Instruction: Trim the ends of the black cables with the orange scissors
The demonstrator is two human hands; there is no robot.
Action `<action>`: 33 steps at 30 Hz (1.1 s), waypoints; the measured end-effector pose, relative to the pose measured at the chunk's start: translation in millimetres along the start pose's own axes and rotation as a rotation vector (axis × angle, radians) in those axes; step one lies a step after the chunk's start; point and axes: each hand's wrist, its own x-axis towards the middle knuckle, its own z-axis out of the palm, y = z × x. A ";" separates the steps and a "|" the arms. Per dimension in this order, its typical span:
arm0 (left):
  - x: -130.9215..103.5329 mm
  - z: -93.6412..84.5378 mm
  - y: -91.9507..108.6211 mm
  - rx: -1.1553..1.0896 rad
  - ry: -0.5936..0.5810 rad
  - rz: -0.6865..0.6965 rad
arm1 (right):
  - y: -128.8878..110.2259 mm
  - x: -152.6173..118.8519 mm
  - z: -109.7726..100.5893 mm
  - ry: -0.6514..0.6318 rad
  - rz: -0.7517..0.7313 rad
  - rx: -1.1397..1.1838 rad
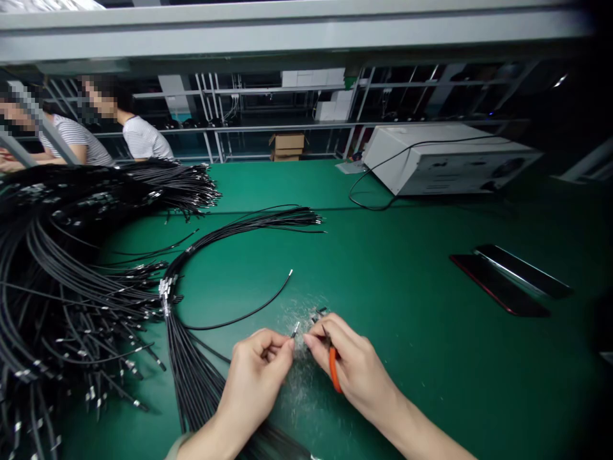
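Observation:
Near the lower middle, my left hand pinches a black cable end with a silvery tip. Just right of it, my right hand is closed round a small tool with an orange handle; its fingertips are close to the cable tip, with a small gap. Fine pale clippings lie on the green table under and between both hands. A tied bundle of black cables runs beneath my left wrist, and one loose cable curves out above my left hand.
A large heap of black cables covers the left side of the green table. Two dark flat objects lie at the right. A white metal box with a cord stands at the back right. Two people sit beyond at the left.

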 end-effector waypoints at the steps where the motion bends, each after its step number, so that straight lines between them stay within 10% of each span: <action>1: 2.1 -0.6 -0.2 -0.071 -0.004 -0.059 | 1.1 0.5 -1.2 -0.021 0.038 -0.033; 12: 8.7 -4.1 0.4 -0.209 0.004 -0.163 | -7.0 2.3 9.1 -0.166 0.007 -0.471; 33: 2.2 3.2 -2.9 -0.066 0.014 -0.026 | -10.9 -1.2 11.3 -0.221 0.108 -0.534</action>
